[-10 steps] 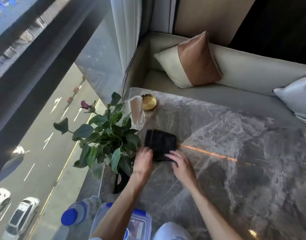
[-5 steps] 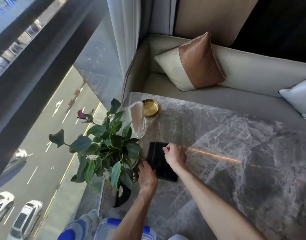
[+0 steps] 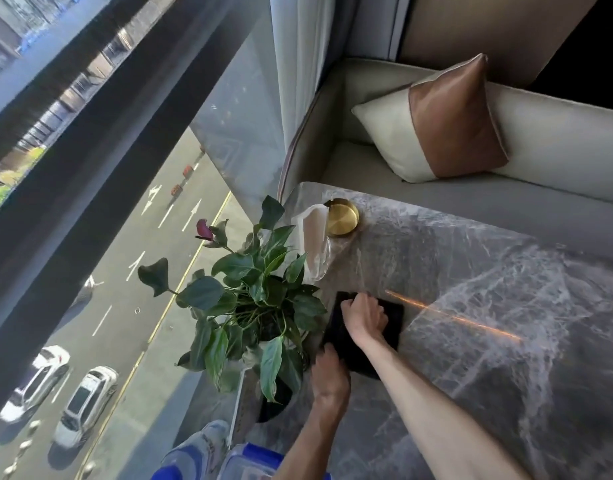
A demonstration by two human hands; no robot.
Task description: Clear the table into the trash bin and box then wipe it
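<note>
A black cloth lies flat on the grey marble table, near its left edge. My right hand rests on the cloth's far left part, fingers curled on its edge. My left hand presses the cloth's near left corner, next to the plant pot. At the bottom edge, partly cut off, a clear plastic box with a blue lid and a plastic bottle with a blue cap show.
A potted plant with green leaves stands at the table's left edge. Behind it stand a clear glass holding a napkin and a round brass dish. A sofa with a cushion runs along the far side. A window is at left.
My right hand has slid from the cloth's near right side across to its far left edge. My left hand drew back toward the near corner. The view has shifted closer.
</note>
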